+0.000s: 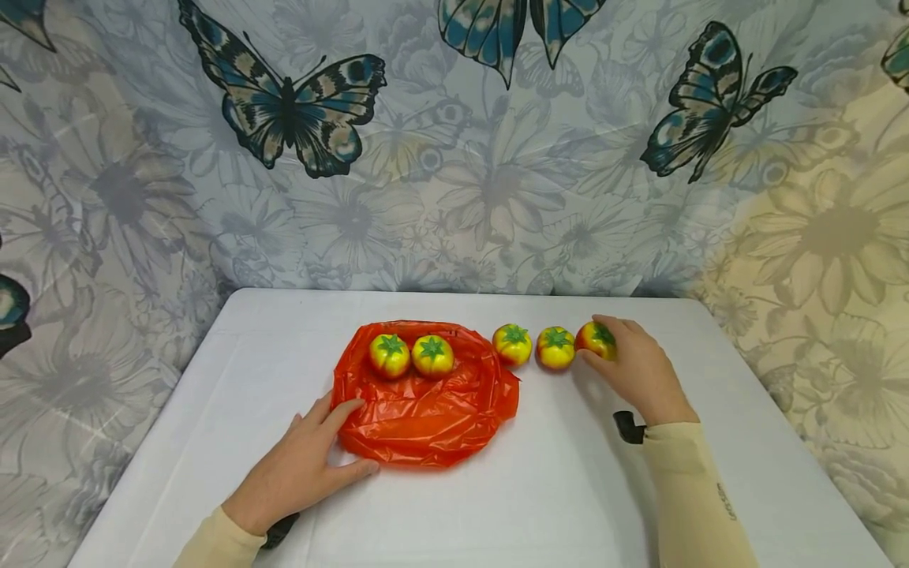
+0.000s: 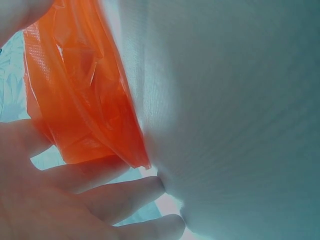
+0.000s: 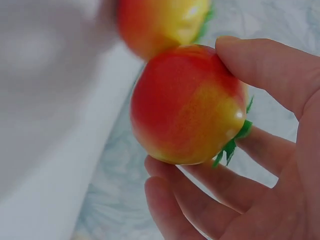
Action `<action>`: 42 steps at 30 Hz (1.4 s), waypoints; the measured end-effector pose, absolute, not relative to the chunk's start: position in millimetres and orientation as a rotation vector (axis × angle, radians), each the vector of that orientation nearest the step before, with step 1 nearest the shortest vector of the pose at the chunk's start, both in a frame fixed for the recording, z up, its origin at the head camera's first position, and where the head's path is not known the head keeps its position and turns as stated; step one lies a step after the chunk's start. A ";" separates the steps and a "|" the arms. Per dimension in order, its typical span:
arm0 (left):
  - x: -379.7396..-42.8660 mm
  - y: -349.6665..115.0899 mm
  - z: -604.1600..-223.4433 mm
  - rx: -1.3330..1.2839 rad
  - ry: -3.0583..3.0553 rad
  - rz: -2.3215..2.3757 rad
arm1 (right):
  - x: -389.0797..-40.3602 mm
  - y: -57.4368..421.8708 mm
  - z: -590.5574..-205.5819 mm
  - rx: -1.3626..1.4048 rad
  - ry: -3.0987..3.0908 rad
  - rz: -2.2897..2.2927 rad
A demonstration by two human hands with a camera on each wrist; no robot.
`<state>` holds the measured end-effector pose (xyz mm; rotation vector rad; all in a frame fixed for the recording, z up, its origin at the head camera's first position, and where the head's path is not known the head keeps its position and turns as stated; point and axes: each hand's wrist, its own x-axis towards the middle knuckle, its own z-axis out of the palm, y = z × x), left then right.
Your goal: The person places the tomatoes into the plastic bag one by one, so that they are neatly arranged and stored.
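Note:
My right hand (image 1: 642, 371) grips a red-and-yellow tomato (image 3: 187, 107) with a green leafy top, thumb on one side and fingers on the other. Beside it, a second tomato (image 1: 555, 349) and a third tomato (image 1: 512, 345) stand in a row to the left. A crinkled red plastic bag (image 1: 426, 434) lies flat on the table, with two tomatoes (image 1: 389, 356) on its far half. At the bag's near left edge, my left hand (image 1: 294, 465) is spread with its fingers extended. Its fingertips touch the bag, as the left wrist view also shows.
A white cloth covers the table (image 1: 533, 505). Behind it hangs a floral fabric backdrop (image 1: 497, 181) printed with butterflies, which also runs along both sides. The row's left tomato sits right at the bag's right edge.

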<state>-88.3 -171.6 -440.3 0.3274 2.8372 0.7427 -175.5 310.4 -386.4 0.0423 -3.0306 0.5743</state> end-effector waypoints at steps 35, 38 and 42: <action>-88.7 -180.0 -444.6 0.397 2.872 0.820 | -149.1 87.0 -371.2 0.762 -2.998 0.621; -88.8 -180.2 -445.5 0.410 2.887 0.810 | -146.0 72.4 -376.5 0.819 -3.010 0.604; -88.4 -180.1 -446.3 0.426 2.898 0.808 | -140.8 57.2 -382.1 0.868 -3.023 0.574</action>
